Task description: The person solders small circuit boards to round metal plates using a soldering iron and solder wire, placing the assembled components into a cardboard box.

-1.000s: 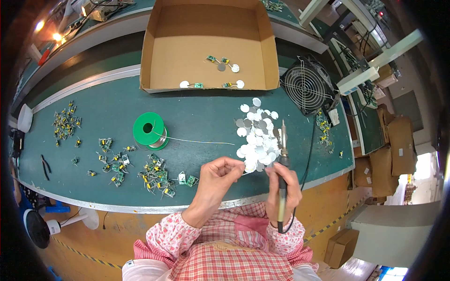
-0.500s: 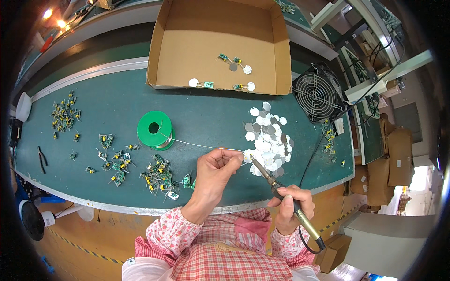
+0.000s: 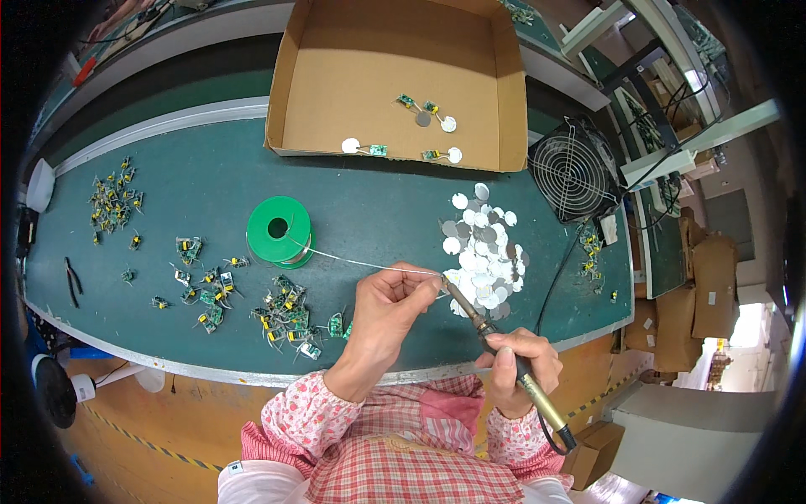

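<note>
Pinched between the thumb and fingers of my left hand (image 3: pixel 379 315) is the solder wire (image 3: pixel 357 262). It runs back to a green spool (image 3: pixel 262 239) standing on the bench. My right hand (image 3: pixel 522 365) grips a soldering iron (image 3: pixel 472 317) by its handle, slanting up and left. The iron's tip meets the end of the wire beside my left fingertips, at the left edge of a heap of round white and grey discs (image 3: pixel 485 252). Fingers hide whatever else lies under the tip. Close to my left wrist sits a pile of small circuit boards (image 3: pixel 285 311).
Behind the discs stands an open cardboard box (image 3: pixel 395 67) with several disc-and-board pieces inside. A black fan (image 3: pixel 571 168) is at the right, its cable crossing the bench. More boards (image 3: pixel 116 202) and pliers (image 3: pixel 73 281) lie at the left. The bench's front edge (image 3: pixel 193 371) is near my wrists.
The iron's tip has shifted slightly left, closer to my left fingertips. My left hand keeps its pinch on the wire. The whole view has moved a little.
</note>
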Demonstrator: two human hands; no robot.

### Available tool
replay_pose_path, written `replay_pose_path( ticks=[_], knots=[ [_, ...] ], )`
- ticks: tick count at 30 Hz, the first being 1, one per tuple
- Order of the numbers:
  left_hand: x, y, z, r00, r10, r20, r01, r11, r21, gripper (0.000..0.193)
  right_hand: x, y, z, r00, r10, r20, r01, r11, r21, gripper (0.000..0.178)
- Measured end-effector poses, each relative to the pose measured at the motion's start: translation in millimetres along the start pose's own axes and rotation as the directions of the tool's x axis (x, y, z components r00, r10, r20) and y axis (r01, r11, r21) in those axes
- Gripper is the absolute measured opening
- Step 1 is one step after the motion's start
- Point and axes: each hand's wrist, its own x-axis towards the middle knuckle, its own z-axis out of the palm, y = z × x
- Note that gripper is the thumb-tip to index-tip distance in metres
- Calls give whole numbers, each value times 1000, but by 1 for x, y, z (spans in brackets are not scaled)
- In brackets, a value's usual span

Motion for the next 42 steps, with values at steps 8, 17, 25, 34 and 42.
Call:
replay_pose_path(
  ticks=[8,17,25,34,42],
  knots=[
    [-2,0,-6,998,-39,42,39,999,-4,12,-3,8,-3,925,-294,241,323,942,-94,13],
    [-22,-7,4,987,-44,156,40,999,25,15,-15,11,36,883,454,-117,-407,867,288,25],
    [-15,-1,-3,921,-80,382,-94,904,416,14,-13,12,15,914,402,-58,-379,895,236,23],
    [-11,18,-2,847,-261,464,-18,857,515,11,-12,14,14,928,367,-65,-346,914,213,22],
    [-14,15,-1,883,-15,469,-264,810,524,13,-4,9,4,961,276,-8,-273,953,128,20]
  ],
)
